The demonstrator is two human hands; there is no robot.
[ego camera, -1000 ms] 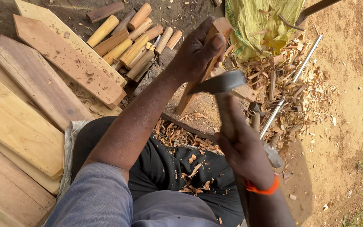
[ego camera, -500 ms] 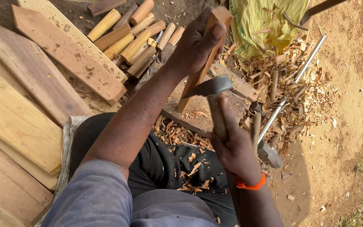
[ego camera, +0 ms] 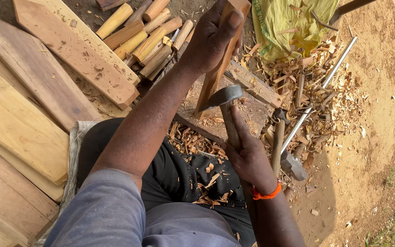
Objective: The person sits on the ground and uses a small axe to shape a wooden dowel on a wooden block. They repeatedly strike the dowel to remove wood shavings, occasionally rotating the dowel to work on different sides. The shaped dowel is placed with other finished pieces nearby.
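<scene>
A: Starting with the largest items: where do the boards lie?

B: The stack of wooden planks (ego camera: 19, 123) fills the left side, on the ground beside the seated person. A yellow woven sack (ego camera: 293, 20) lies at the top right, with wood shavings (ego camera: 307, 87) scattered below it. A thin metal rod (ego camera: 318, 93) runs diagonally through the shavings.

A: And the rounded pieces?

B: A pile of carved wooden pegs (ego camera: 147, 39) lies at the top centre, just beside the upper plank.

A: State the workpiece position.

B: The wooden stick (ego camera: 216, 75) stands tilted, its lower end resting on the ground near a flat wooden block (ego camera: 252, 84). The left hand (ego camera: 211, 39) holds its upper end, fingers wrapped around it and thumb pressed along its face.

A: The right hand?

B: The right hand (ego camera: 248, 153), an orange band at its wrist, has its fingers curled tightly around the handle of an adze (ego camera: 225, 98). The metal blade touches the stick's lower part.

A: Any other tool?

B: A hammer (ego camera: 286, 153) lies on the ground just beside the right hand.
</scene>
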